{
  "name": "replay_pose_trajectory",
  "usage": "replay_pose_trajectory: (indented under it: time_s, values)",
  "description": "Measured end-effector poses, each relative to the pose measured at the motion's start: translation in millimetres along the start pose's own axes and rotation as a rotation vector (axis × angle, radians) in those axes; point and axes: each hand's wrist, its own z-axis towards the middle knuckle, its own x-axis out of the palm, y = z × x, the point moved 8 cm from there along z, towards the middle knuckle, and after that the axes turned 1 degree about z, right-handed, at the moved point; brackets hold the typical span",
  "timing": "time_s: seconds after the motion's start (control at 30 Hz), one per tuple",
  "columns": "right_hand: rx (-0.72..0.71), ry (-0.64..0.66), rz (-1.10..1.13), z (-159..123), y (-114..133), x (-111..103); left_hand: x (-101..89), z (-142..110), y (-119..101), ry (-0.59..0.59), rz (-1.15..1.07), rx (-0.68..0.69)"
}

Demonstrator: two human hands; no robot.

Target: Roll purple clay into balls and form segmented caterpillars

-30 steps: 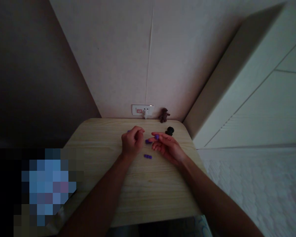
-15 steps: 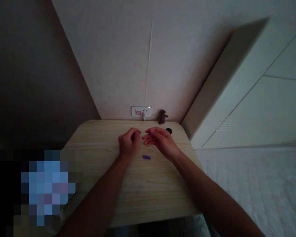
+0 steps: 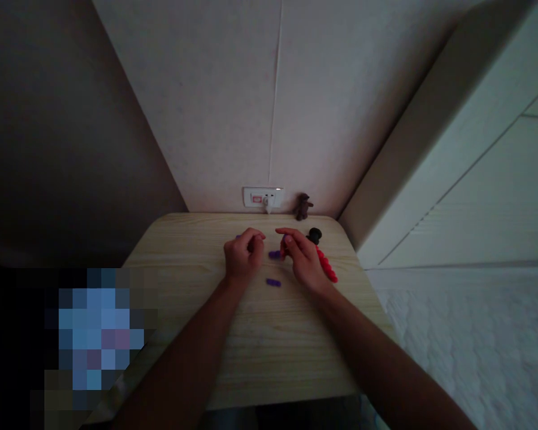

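My left hand [image 3: 243,255] is just above the table, its fingers curled and thumb against them. What they hold, if anything, is hidden; a speck of purple shows behind its knuckles. To the right, my right hand [image 3: 303,255] has a small purple piece [image 3: 287,237] pinched between thumb and fingers, the index finger stretched toward the left. Between the hands lies a short purple lumpy piece [image 3: 274,255]. Nearer to me is a similar purple piece [image 3: 273,282] on the wood. A red row of bead-like lumps [image 3: 326,264] lies beside my right hand, below a black rounded object [image 3: 314,235].
The pale wooden table [image 3: 183,298] has rounded back corners against the wall. A small brown figure [image 3: 303,206] stands at the back edge. A wall socket [image 3: 263,197] holds a white plug. To the right are a cream panel [image 3: 484,191] and a white quilted surface [image 3: 466,334].
My hands have moved slightly apart. The red row and a second purple piece on the table now show beside my right hand. The view has shifted a little.
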Motion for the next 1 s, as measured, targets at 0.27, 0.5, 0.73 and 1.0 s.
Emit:
replay_pose_trajectory:
  time_s: [0.27, 0.5, 0.73, 1.0]
  values:
    - [0.081, -0.086, -0.092, 0.7, -10.1, -8.6, -2.5, 0.3, 0.3, -0.025, 0.019, 0.053]
    - [-0.038, -0.126, -0.125, 2.1, -10.7, -12.9, -2.5, 0.4, -0.4, -0.039, 0.015, 0.086]
    - [-0.250, -0.155, -0.257, 0.9, -1.4, -18.1, -2.3, 0.5, 0.1, -0.040, 0.018, 0.091]
    - [-0.010, -0.176, -0.138, 3.5, -13.0, -19.4, -3.0, 0.3, -2.1, -0.043, 0.018, 0.090]
